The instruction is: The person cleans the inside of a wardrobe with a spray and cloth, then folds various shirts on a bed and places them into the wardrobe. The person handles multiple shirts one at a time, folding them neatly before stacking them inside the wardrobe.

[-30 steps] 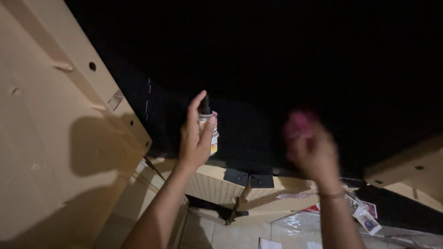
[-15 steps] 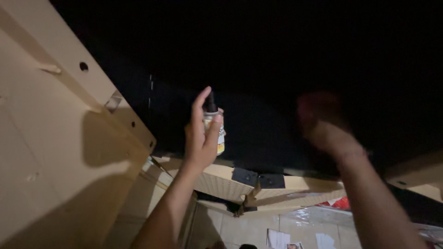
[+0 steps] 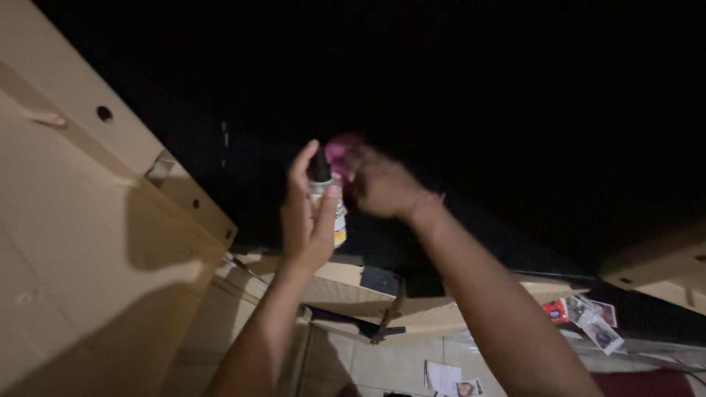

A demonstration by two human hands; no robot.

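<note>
My left hand is raised in front of a dark background and grips a small bottle with a black tip and a white, yellow and red label. My right hand has come in from the right and sits right beside the bottle's top, pinching a small pink cap or piece at the black tip. The right hand is blurred, so the exact contact between the pink piece and the tip is unclear.
A large pale wooden panel with drilled holes fills the left side. Another wooden board lies below the hands on a tiled floor, with a dark metal bracket. Small printed cards and papers are scattered at the lower right.
My right hand moved from far right over to the bottle's top, carrying the pink piece. The left hand kept holding the bottle roughly in place.
</note>
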